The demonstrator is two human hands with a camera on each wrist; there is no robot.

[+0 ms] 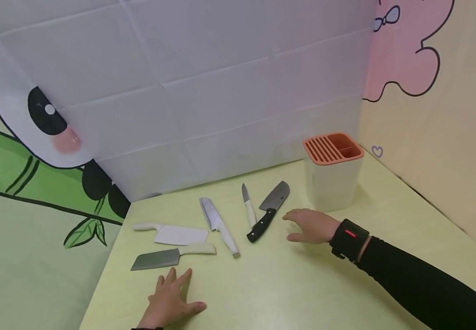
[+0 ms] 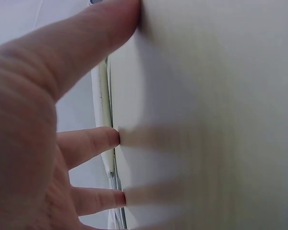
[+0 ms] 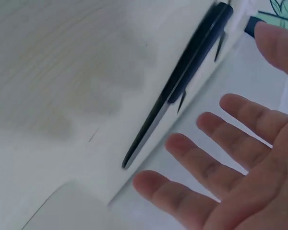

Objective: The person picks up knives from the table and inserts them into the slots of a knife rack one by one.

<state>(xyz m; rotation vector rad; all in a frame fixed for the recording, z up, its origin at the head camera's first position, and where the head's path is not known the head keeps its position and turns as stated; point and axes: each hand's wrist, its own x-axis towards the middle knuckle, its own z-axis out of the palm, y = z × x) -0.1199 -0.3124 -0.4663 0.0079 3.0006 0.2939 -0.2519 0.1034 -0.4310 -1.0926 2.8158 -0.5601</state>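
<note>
My left hand (image 1: 168,299) has its fingers spread, fingertips on the table just in front of a grey-bladed cleaver (image 1: 157,260) with a cream handle. Behind that lies a white-bladed cleaver (image 1: 182,234). To their right is a santoku-like knife (image 1: 217,224) with a pale handle. A small paring knife (image 1: 250,208) lies beside a black-handled cleaver (image 1: 268,211), its handle end close to the black handle. Just right of the black-handled cleaver, my right hand (image 1: 313,225) hovers with fingers extended and holds nothing. In the right wrist view that cleaver (image 3: 177,86) appears edge-on beyond the fingers.
A white knife block (image 1: 332,183) with an orange slotted top (image 1: 324,150) stands at the back right, behind my right hand. Printed cloth walls (image 1: 221,91) border the pale yellow table (image 1: 270,288) at the back and right.
</note>
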